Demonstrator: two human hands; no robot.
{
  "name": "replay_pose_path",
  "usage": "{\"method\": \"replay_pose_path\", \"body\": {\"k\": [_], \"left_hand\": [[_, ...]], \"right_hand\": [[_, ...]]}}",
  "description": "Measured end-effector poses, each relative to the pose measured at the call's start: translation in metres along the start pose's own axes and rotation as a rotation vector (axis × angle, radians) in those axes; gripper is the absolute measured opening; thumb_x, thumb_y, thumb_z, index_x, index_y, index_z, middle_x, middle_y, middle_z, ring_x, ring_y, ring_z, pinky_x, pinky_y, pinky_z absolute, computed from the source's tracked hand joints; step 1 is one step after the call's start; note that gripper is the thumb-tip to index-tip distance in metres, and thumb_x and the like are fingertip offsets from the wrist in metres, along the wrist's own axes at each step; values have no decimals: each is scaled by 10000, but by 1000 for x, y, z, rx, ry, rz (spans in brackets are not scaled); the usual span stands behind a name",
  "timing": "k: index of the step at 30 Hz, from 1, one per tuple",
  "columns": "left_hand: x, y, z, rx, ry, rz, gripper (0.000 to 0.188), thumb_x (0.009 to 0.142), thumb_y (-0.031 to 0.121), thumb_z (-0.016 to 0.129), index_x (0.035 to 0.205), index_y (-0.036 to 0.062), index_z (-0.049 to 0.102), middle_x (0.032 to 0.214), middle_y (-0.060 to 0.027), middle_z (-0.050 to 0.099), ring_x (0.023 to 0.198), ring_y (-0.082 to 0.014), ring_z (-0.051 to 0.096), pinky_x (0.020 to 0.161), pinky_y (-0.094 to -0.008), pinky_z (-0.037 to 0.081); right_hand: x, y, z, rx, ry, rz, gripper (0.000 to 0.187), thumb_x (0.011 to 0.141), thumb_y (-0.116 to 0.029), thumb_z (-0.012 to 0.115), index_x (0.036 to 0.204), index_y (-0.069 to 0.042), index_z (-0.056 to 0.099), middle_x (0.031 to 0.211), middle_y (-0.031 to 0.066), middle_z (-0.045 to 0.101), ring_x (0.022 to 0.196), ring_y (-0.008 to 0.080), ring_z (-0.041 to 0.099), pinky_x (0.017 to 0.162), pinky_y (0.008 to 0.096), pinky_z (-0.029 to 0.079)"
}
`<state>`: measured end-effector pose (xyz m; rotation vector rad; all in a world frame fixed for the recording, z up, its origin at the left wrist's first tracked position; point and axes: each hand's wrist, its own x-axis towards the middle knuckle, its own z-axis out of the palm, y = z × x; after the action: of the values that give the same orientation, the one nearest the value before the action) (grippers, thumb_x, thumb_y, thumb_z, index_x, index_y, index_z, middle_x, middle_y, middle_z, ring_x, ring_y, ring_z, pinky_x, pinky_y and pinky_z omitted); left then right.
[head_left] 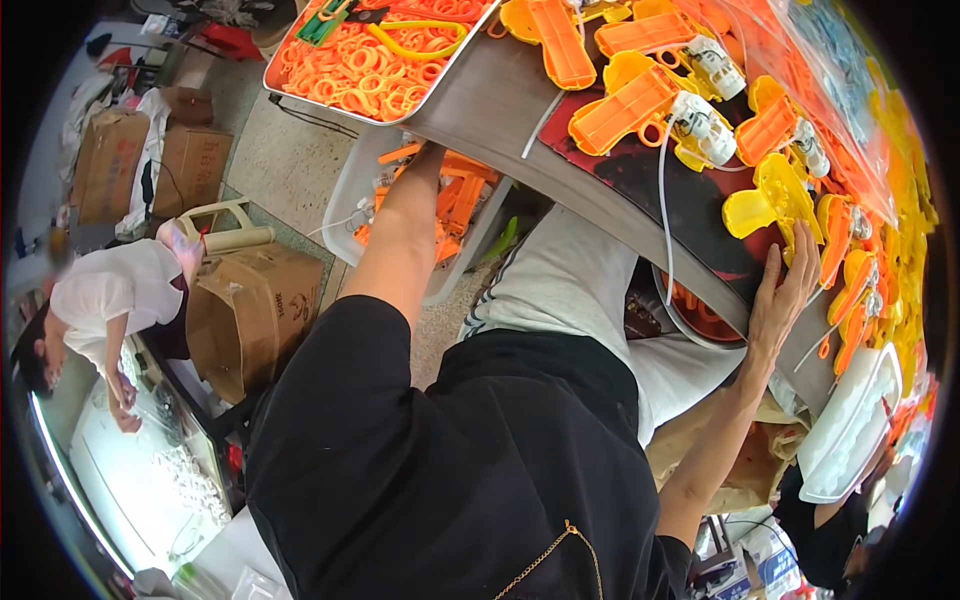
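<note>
My right hand (pixel 784 295) lies over the table's edge with its fingers stretched out and apart. Its fingertips reach a yellow plastic shell (pixel 772 197), seemingly touching it without gripping. Around that shell lie toy-like assemblies of yellow shells, orange parts (pixel 625 110) and white mechanisms (pixel 703 128) with thin white strips. My left forearm (pixel 397 235) reaches over a pale bin (pixel 345 190) of orange parts (pixel 462 195) and passes beneath the table's edge. The left hand itself is hidden there, so its fingers cannot be seen.
A metal-rimmed tray (pixel 385 122) of orange rings stands at the upper left of the grey table (pixel 480 100). A white tray (pixel 850 425) is by the right edge. Cardboard boxes (pixel 255 320) stand on the floor. Another person (pixel 125 300) works at a lit table at left.
</note>
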<state>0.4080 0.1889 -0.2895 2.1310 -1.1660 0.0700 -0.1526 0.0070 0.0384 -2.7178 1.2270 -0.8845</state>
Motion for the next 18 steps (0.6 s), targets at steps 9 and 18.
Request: {"method": "replay_pose_path", "body": {"k": [9, 18], "left_hand": [[-81, 124, -119, 83, -99, -188, 546, 835, 279, 799, 1251, 9, 571, 1048, -162, 714, 997, -299, 669, 967, -443, 483], [-136, 328, -280, -716, 319, -266, 341, 880, -31, 725, 1196, 13, 604, 1133, -52, 637, 996, -130, 642, 856, -256, 540]], "right_hand": [[-8, 3, -4, -14, 38, -1, 454, 980, -162, 634, 1414, -75, 533, 1429, 120, 552, 1360, 304, 461, 1141, 422, 333], [-24, -111, -28, 444, 218, -333, 276, 832, 45, 693, 1098, -25, 714, 1067, 128, 692, 989, 293, 644, 888, 395, 500]]}}
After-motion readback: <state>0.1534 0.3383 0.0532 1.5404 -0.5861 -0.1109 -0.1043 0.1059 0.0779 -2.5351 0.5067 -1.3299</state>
